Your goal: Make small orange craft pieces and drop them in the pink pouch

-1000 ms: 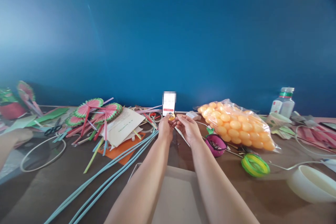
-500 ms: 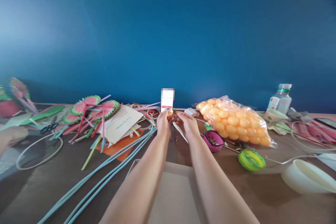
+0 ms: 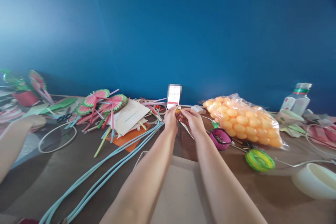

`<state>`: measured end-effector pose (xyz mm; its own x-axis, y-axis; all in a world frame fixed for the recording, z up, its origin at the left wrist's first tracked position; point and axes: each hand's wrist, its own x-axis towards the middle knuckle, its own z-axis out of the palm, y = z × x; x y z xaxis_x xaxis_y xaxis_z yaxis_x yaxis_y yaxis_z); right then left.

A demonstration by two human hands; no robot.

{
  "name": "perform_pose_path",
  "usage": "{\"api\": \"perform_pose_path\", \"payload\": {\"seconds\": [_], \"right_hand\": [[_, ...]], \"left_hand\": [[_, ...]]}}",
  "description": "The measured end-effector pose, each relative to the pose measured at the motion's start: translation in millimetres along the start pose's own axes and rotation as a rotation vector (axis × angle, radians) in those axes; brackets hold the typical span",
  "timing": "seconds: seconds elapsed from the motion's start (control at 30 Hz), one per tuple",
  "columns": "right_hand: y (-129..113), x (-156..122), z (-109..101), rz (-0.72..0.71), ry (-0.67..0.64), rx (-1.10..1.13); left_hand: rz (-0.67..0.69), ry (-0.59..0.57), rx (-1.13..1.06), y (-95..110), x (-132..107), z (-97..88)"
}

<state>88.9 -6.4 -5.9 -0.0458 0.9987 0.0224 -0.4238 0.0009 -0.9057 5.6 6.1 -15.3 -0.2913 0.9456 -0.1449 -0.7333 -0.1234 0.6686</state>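
Both my arms reach forward over the brown table. My left hand and my right hand meet at the far edge, fingers pinched together around a small yellow-orange ball. Only a sliver of the ball shows between the fingertips. Just behind it a white phone stands upright against the blue wall. A clear bag of orange balls lies to the right of my hands.
Pink-and-green paper fans, coloured straws, papers and long light-blue tubes lie left. A magenta cup, green-yellow tape roll, white bowl and bottle are right. Another person's arm rests far left. A beige board lies under my forearms.
The camera tilted and shifted, so the scene slid slightly right. My hands stay together at the ball, fingers closing a little tighter around it.
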Motion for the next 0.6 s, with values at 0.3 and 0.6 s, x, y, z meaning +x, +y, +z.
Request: {"api": "perform_pose_path", "payload": {"seconds": [0.3,0.6], "right_hand": [[1.5,1.6,-2.2,-0.002,0.023,0.003],[4.9,1.9,-2.2,0.015,0.011,-0.039]], "left_hand": [[-0.042,0.020,0.025,-0.8,-1.5,-0.3],[-0.043,0.001,0.052,-1.4,-3.0,0.2]]}}
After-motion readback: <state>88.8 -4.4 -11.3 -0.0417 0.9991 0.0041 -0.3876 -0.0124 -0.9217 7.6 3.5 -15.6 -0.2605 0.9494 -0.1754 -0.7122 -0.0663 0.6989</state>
